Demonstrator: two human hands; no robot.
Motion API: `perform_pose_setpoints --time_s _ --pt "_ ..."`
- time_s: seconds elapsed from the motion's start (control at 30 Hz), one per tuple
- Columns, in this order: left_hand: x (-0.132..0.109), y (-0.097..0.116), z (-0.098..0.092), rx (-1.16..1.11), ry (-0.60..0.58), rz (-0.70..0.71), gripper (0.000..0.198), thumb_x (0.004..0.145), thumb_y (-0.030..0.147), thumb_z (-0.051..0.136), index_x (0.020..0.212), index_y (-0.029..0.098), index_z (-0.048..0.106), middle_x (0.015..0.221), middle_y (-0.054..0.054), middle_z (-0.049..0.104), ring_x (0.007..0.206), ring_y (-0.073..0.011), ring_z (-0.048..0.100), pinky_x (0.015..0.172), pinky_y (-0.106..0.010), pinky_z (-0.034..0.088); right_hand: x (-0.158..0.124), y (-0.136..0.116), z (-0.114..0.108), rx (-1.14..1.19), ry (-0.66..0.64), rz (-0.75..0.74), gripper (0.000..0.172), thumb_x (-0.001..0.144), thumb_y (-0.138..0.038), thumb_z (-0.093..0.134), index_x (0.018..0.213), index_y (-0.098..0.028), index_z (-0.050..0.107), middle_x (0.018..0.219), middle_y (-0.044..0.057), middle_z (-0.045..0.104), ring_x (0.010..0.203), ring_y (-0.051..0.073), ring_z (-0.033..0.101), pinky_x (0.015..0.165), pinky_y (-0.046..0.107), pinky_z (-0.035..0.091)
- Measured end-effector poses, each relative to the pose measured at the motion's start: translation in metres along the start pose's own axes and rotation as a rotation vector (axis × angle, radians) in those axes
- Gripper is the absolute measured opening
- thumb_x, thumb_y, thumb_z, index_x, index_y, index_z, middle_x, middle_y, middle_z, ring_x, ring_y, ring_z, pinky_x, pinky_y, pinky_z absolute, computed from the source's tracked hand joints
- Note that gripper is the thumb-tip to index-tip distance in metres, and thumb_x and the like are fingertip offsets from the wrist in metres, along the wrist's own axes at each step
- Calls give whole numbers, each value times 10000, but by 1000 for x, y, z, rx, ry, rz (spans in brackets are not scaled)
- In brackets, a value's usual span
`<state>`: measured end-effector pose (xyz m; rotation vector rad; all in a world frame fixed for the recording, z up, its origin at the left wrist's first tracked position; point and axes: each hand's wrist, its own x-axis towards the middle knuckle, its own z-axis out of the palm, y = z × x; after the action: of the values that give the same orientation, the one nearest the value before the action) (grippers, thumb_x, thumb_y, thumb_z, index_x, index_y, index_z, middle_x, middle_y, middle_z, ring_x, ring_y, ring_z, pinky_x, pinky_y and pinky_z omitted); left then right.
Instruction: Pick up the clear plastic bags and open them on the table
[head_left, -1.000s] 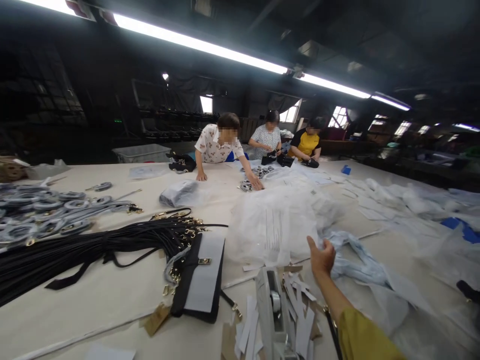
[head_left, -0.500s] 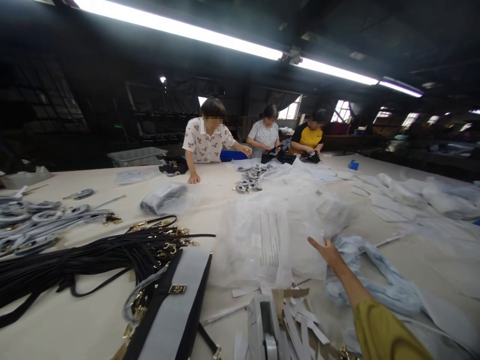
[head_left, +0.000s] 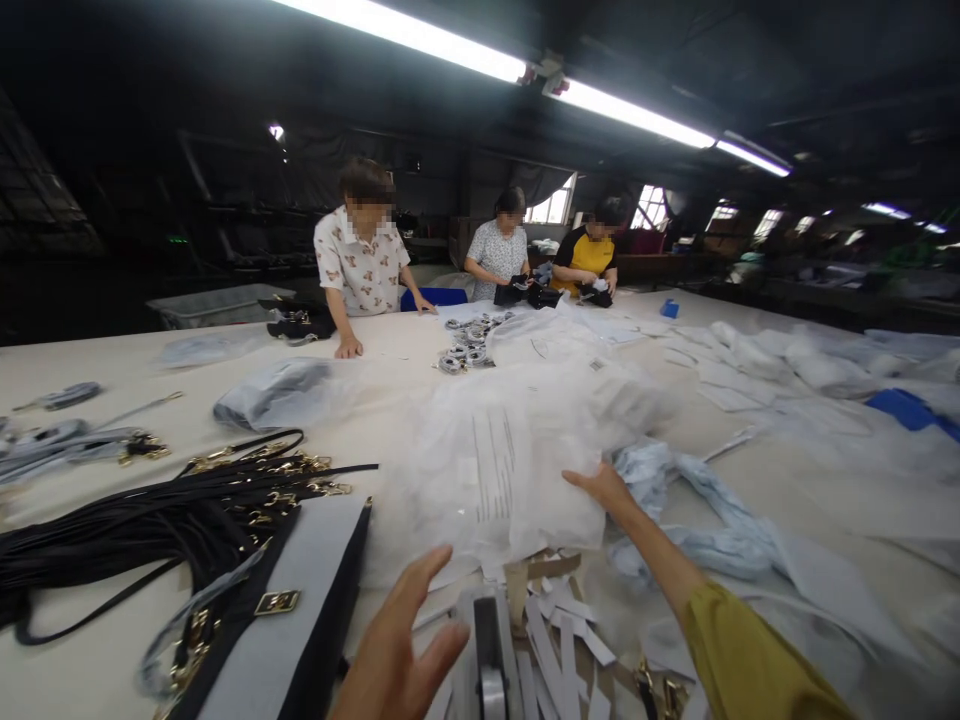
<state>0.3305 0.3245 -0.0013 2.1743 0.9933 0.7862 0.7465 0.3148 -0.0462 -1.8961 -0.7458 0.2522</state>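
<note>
My right hand (head_left: 604, 487) reaches out in a mustard sleeve and lies open on the near right edge of a heap of clear plastic bags (head_left: 510, 440) with printed text. My left hand (head_left: 397, 645) rises at the bottom of the view, fingers spread and empty, just short of the same heap. Between my hands lie several white and brown paper strips (head_left: 559, 630) and a tape dispenser (head_left: 487, 660). A black bag (head_left: 289, 610) with a gold clasp and grey wrapped front lies by my left hand.
A bundle of black straps with gold clips (head_left: 150, 510) spreads at the left. Crumpled pale blue tissue (head_left: 697, 510) lies right of the plastic. Three people stand at the far table edge beside coiled wrapped straps (head_left: 465, 350), a grey crate (head_left: 214, 305) and more plastic sheets (head_left: 787, 370).
My left hand has come into view at the bottom. My right hand has moved left and down onto the plastic heap. The view has shifted right and closer to the table.
</note>
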Motion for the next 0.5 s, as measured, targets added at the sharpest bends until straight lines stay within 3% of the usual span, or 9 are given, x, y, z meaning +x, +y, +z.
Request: perform_pose_setpoints --time_s 0.03,0.1,0.2,0.27,0.33,0.4,0.5 --pt "24 10 7 -63 -105 -22 688 834 501 587 1444 216 444 1492 -89 487 1355 -309 471 1129 -470 401 -8 -4 3 -5 -21 -2 334 509 -405 818 733 -210 666 705 64 712 786 296 679 720 403 539" --pt "68 26 23 -111 -148 -104 883 762 455 650 1475 42 334 1570 -201 323 1457 -335 299 1204 -485 245 -26 -14 10 -21 -17 -25 284 513 -380 815 639 -220 618 650 70 676 839 340 669 794 465 523" --pt "112 33 47 -155 -179 -246 1004 723 441 682 1469 -65 239 1572 -283 251 1472 -360 244 1216 -485 193 -57 -29 22 0 19 -133 267 527 -295 794 720 -212 631 866 125 698 1093 396 594 1027 546 401" --pt "123 28 60 -185 -196 -285 1018 723 435 685 1464 -84 218 1559 -300 268 1460 -369 270 1208 -483 219 -74 -37 30 66 -3 -216 399 552 -275 769 929 -209 657 1116 128 670 1228 362 519 1128 504 324" --pt "125 22 69 -209 -209 -279 1034 717 443 695 1470 -73 210 1551 -292 295 1451 -365 294 1204 -462 238 -85 -43 37 154 -62 -243 574 586 -302 744 1136 -215 605 1253 105 625 1237 310 522 1128 455 357" --pt "123 19 74 -222 -218 -251 1039 714 456 698 1478 -54 213 1554 -274 307 1448 -353 305 1205 -439 242 -91 -47 40 243 -128 -191 657 629 -368 715 1238 -195 538 1232 111 643 1138 295 597 1033 460 464" --pt "121 19 80 -199 -235 -210 1008 723 452 697 1482 -32 243 1569 -254 291 1460 -335 285 1217 -435 220 -99 -60 37 399 -259 -82 632 735 -536 625 1247 -181 521 1102 110 707 975 287 677 837 445 569"
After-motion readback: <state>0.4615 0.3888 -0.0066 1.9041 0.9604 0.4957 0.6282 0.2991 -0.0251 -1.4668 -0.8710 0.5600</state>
